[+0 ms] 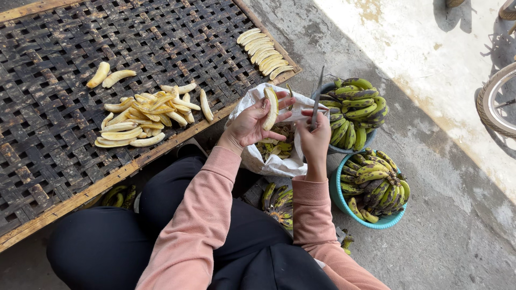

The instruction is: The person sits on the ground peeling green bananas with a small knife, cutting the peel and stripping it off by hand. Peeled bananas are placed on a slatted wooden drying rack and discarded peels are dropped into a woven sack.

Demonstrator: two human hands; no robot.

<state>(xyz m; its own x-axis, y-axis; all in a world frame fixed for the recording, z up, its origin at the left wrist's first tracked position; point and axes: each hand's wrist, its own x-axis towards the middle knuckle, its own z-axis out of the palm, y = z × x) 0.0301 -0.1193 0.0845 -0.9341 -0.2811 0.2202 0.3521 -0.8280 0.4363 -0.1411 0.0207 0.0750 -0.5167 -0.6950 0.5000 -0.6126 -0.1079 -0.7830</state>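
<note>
Left hand cups a peeled banana, fingers curled round it, above a white sack of peels. Right hand grips a knife, blade up, just beside the fruit. Peeled bananas lie on a woven tray; a teal basin holds unpeeled ones.

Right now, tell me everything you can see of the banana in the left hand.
The banana is peeled, pale yellow-cream, slightly curved and whole as far as it shows. It stands nearly upright in the left hand, gripped between thumb and fingers, above the open white sack of peels. The right hand holds a knife just beside it; whether the blade touches the banana cannot be told.
</note>
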